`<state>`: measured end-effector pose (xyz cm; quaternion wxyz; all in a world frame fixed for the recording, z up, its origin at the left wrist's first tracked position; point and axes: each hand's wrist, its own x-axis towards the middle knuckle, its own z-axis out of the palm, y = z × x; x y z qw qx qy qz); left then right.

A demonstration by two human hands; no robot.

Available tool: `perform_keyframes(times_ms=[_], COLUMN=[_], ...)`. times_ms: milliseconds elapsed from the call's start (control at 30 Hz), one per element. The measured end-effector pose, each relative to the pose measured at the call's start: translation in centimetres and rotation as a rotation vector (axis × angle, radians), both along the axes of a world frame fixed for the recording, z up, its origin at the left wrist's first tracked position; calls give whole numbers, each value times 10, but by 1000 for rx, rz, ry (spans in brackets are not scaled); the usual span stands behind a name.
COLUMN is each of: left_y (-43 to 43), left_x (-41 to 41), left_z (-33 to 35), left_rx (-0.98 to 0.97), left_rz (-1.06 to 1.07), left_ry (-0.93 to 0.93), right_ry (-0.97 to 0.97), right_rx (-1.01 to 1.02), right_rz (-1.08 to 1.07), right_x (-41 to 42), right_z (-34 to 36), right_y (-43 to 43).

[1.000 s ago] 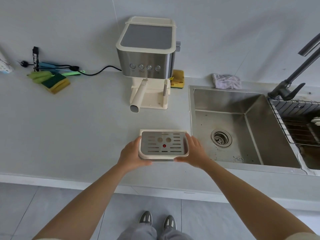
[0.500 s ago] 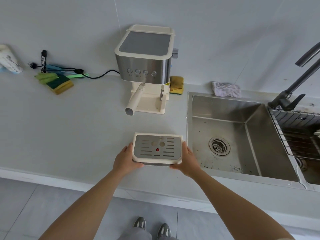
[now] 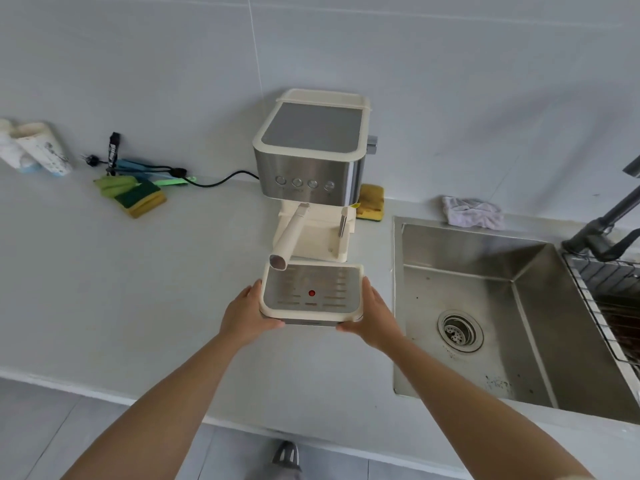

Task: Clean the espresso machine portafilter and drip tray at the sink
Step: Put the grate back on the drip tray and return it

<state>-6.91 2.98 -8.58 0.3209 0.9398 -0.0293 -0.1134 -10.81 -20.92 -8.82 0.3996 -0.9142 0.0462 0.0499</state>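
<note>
I hold the cream drip tray (image 3: 311, 295) with its metal grille and red dot level above the counter. My left hand (image 3: 244, 313) grips its left side and my right hand (image 3: 373, 317) grips its right side. The tray's far edge sits just in front of the base of the espresso machine (image 3: 313, 157). The portafilter (image 3: 290, 236) stays locked in the machine, its cream handle pointing toward me over the tray's far left corner. The steel sink (image 3: 485, 306) lies to the right of the tray.
A dark faucet (image 3: 602, 230) and a wire rack (image 3: 609, 306) stand at the far right. A crumpled cloth (image 3: 472, 211) lies behind the sink, a yellow sponge (image 3: 371, 201) beside the machine. Green and yellow sponges (image 3: 138, 195), a power cord and brushes lie at the back left.
Both hands have carried the drip tray away from me, from the open counter up to the front of the machine's base, under the portafilter handle.
</note>
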Motion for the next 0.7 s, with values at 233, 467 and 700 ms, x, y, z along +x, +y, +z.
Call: perform_keyframes(times_ms=[233,467,700], left_y=[21,21,9], left_x=[55,98,126], left_z=[3,-8,-20], left_rx=[63,108,137], left_rz=[-38,-111,-166], left_ry=[3,1,9], right_ry=[-6,23,57], right_rx=[-3,-16,-56], right_rz=[-15,-89,-136], right_x=[49,76,94], right_z=[5,-6,-12], right_y=[25,28,20])
